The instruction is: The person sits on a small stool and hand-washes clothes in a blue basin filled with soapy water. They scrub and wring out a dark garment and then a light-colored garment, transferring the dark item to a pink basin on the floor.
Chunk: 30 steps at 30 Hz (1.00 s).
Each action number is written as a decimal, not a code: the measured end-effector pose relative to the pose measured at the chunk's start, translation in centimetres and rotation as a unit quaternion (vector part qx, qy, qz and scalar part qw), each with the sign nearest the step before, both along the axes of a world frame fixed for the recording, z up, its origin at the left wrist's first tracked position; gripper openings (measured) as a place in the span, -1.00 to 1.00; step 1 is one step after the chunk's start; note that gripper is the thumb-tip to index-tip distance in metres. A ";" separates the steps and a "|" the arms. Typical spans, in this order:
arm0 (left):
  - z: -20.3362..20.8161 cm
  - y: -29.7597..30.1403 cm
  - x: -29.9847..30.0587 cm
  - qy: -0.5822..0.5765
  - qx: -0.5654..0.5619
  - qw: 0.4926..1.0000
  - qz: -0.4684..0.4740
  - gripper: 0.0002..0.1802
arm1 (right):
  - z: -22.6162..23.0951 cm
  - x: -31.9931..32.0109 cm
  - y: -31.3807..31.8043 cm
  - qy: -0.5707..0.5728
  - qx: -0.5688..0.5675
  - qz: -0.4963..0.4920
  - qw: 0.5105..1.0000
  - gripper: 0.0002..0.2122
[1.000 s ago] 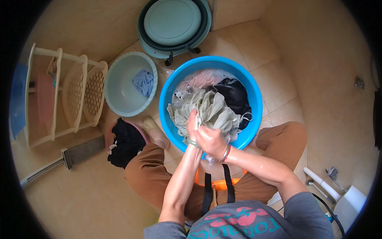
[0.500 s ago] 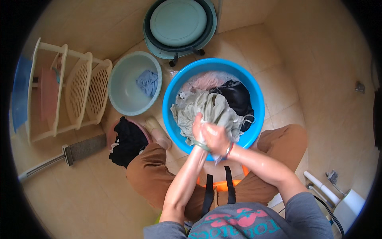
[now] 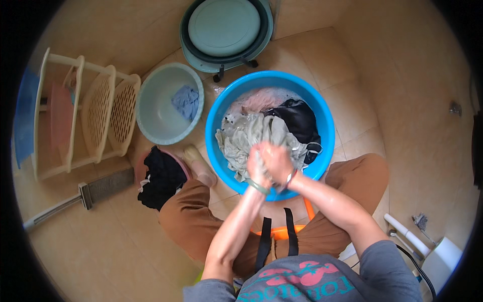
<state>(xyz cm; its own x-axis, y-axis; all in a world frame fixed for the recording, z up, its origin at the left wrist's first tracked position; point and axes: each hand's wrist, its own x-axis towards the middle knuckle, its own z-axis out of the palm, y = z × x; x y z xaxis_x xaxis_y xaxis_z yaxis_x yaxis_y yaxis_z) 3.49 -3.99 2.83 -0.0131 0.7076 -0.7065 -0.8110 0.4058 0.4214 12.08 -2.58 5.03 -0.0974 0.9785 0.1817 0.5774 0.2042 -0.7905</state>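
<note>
Indoors, left hand [image 3: 256,167] and right hand [image 3: 279,162] grip pale cloth [image 3: 241,137] over a blue tub [image 3: 212,136].
Tiled beige floor [image 3: 348,108] beneath; cream rack [image 3: 95,121] at nine o'clock.

a head-worn fisheye looks down on both hands [image 3: 275,160].

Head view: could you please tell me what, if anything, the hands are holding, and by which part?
Left hand and right hand grip the grey cloth by its bunched near side; exact part unclear.

Clothes [image 3: 264,128] in tub [image 3: 328,136], right of basin [image 3: 158,110].
</note>
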 end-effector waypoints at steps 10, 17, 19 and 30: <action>3.0 2.0 -2.4 -0.069 0.028 0.995 -0.070 -0.66 | 6.7 -3.6 -1.8 -0.005 0.022 0.058 0.998 -0.92; 2.4 -0.7 2.6 0.120 -0.092 0.986 -0.069 -0.69 | -2.5 2.5 1.8 -0.061 -0.132 -0.115 0.983 -0.86; 0.7 -0.5 1.8 0.077 -0.078 0.992 -0.067 -0.67 | -3.1 2.3 1.3 -0.070 -0.154 -0.129 0.977 -0.85; 5.8 1.0 2.0 0.208 0.015 0.957 -0.202 -0.61 | -4.1 4.5 1.1 -0.105 -0.104 -0.106 0.983 -0.81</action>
<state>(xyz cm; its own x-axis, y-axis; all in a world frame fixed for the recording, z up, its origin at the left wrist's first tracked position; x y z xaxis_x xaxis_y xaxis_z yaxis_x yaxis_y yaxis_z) 5.51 -2.95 8.68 -0.0095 0.7344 -0.6786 -0.3502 0.6332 0.6902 16.55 -1.51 0.98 0.0986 0.9948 -0.0274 0.7439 -0.0920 -0.6619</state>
